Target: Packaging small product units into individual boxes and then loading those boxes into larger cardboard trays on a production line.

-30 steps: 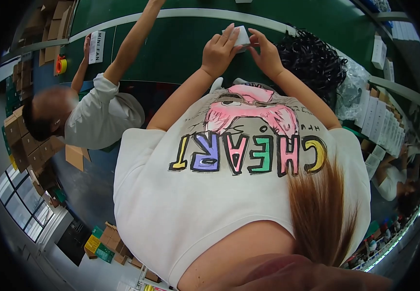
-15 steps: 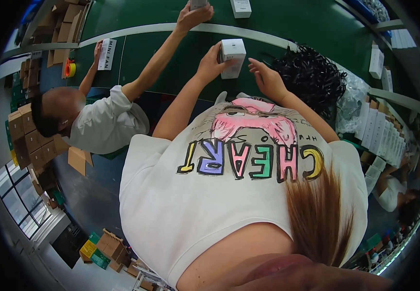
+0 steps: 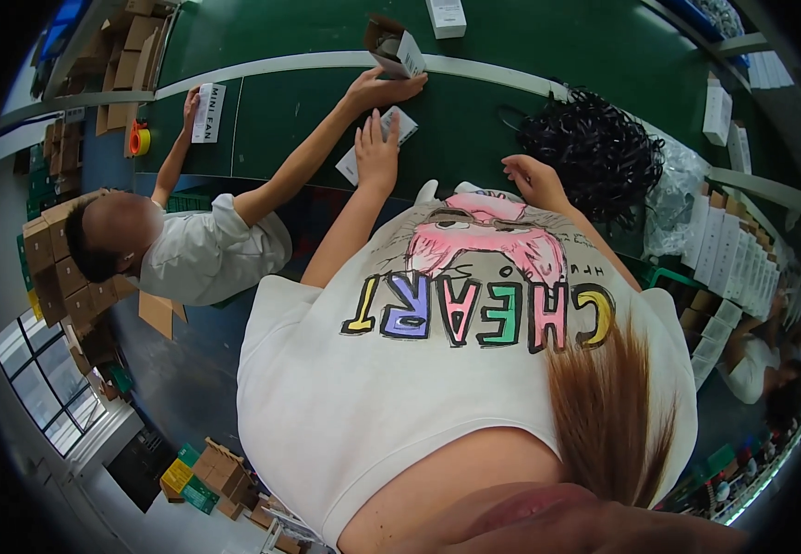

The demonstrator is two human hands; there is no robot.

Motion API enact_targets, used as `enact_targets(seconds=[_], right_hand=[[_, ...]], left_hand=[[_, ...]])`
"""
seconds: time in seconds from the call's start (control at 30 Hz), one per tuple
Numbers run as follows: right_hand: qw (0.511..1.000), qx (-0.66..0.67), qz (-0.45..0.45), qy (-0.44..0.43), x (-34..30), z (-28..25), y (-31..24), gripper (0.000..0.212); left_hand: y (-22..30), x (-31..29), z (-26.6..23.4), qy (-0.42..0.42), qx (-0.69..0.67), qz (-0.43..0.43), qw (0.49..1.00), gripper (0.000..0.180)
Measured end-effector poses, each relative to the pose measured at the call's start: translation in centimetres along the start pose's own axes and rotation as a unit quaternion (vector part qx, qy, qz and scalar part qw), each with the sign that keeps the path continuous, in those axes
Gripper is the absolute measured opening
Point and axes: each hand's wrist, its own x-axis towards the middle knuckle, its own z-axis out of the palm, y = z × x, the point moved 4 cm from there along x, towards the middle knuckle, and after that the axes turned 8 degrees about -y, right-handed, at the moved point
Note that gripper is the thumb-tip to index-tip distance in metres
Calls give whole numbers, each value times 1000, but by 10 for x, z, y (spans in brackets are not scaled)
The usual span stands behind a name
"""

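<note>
My left hand point(image 3: 377, 157) lies over a white box point(image 3: 405, 126), its fingers stretched out across the top. The box rests tilted on the green table, and my palm hides its middle. Near the table's front edge, my right hand point(image 3: 534, 181) is empty, with loosely bent fingers apart from the thumb. Beside it is a heap of shiny black strips point(image 3: 594, 148). Just beyond my left hand, a co-worker's hand point(image 3: 387, 90) supports an open-topped box point(image 3: 408, 57), brown inside, with something greyish in it.
The co-worker point(image 3: 206, 245) is at my left, other hand on a white box point(image 3: 207, 113). A yellow-orange tape roll point(image 3: 140, 140) lies nearby. Another white box point(image 3: 447, 18) stands farther back. At right are clear plastic point(image 3: 668, 185) and a row of white boxes point(image 3: 728, 249).
My left hand has moved left with the white box, which is now laid over. My right hand has drawn slightly right and back. The co-worker's box has come lower and shows its open top.
</note>
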Motion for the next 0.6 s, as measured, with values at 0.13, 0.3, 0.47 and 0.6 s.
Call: enact_targets(seconds=[0.13,0.3,0.47,0.6], right_hand=[[998,-5,24,51,-5,-25,12,21],[998,-5,-1,70,5,-13,28,17],[994,-46,7,102,-2,-32,16,15],[986,-69,7,151,-16,-50,25,15]], left_hand=[[59,43,-95,-90,-205,97,970,48],[141,59,-319,-160,-615,485,601,38],[201,-11,-416,-147,-586,706,370,59],[223,-11,-413,-86,-437,750,489,55]])
